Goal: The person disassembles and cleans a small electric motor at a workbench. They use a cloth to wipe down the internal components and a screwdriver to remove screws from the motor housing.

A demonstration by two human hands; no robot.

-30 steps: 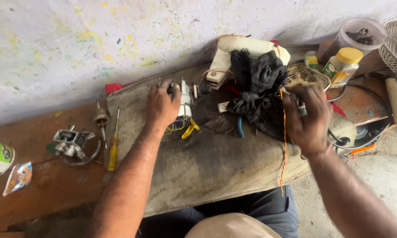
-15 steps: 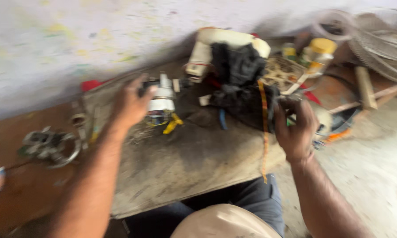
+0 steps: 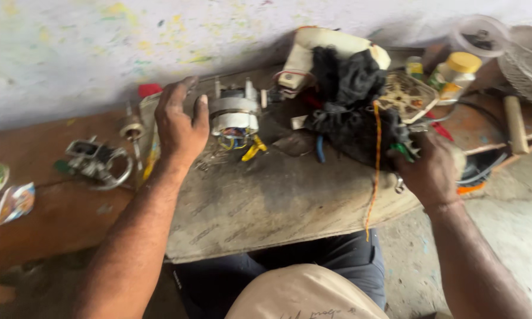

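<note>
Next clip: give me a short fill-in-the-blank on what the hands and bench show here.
1. The left hand rests against a small electric ____ with coloured wires beneath it.
2. The right hand is at the edge of a ____ coloured cloth.
3. An ____ string hangs over the worn mat.

Missing words: motor; black; orange

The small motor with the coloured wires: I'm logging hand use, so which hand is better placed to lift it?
Left, probably. The left hand already rests against the motor, while the right hand is off by the black cloth.
</note>
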